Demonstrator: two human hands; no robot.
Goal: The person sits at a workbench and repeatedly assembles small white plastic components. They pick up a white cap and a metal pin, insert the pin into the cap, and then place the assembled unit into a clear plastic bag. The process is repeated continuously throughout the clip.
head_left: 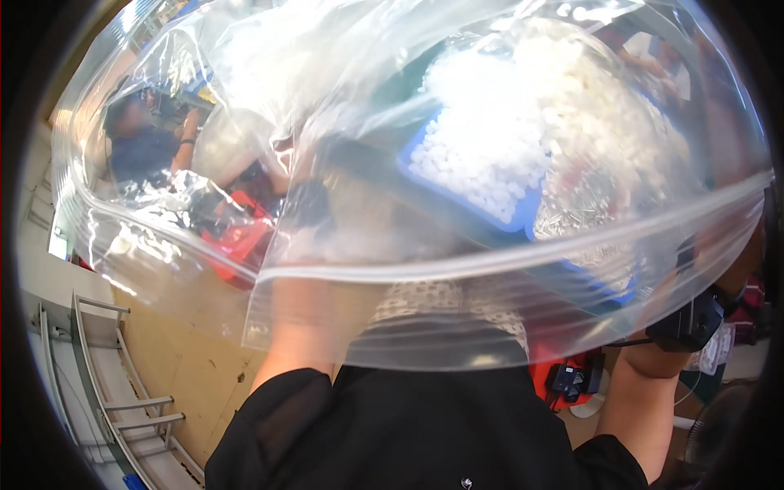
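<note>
A large clear zip bag [425, 269] spreads across the upper view, close up, its zip strip running side to side. Through the plastic, my left hand [283, 155] appears blurred where folds of the bag draw together; its fingers look closed on the bag. My right arm rises at the right to a dark wrist device, and my right hand [741, 253] is near the bag's right edge, with its fingers hidden. Behind the plastic sits a blue tray [457, 196] of small white pieces [482, 151]. Cream pieces [604, 106] and thin silvery metal pieces [572, 200] lie beside them.
A red bin [241, 233] shows through the bag at left, near another person [147, 147]. A second person's arm [653, 65] is at upper right. Metal rails [122, 392] stand at lower left. Black adapters [567, 380] lie on a red surface at lower right, near a fan [723, 433].
</note>
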